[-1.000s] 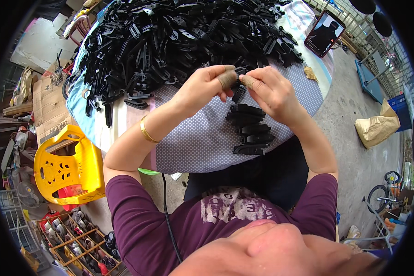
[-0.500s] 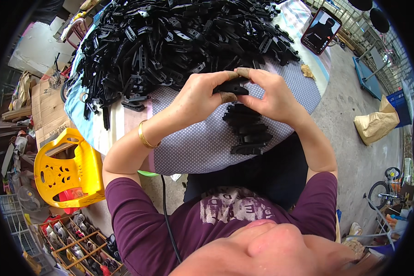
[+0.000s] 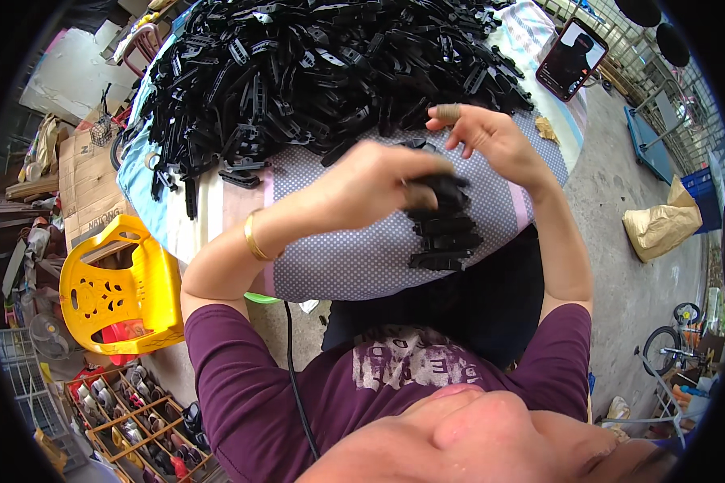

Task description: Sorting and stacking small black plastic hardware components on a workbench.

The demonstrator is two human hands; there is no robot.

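Now your left hand (image 3: 379,181) is curled over the top of a short stack of black plastic parts (image 3: 443,229), fingers closed on the uppermost piece. That stack sits on the dotted cloth (image 3: 354,258) covering the tabletop, just in front of you. Your right hand (image 3: 491,137) hangs above it, fingers loosely spread, holding nothing. Behind both lies a big heap of black plastic parts (image 3: 298,72); a phone (image 3: 570,58) stands at the far right.

We take this for an open yard workshop: black plastic parts (image 3: 314,72) heaped beyond the hands, concrete floor (image 3: 620,274) right, cardboard (image 3: 84,181) left.
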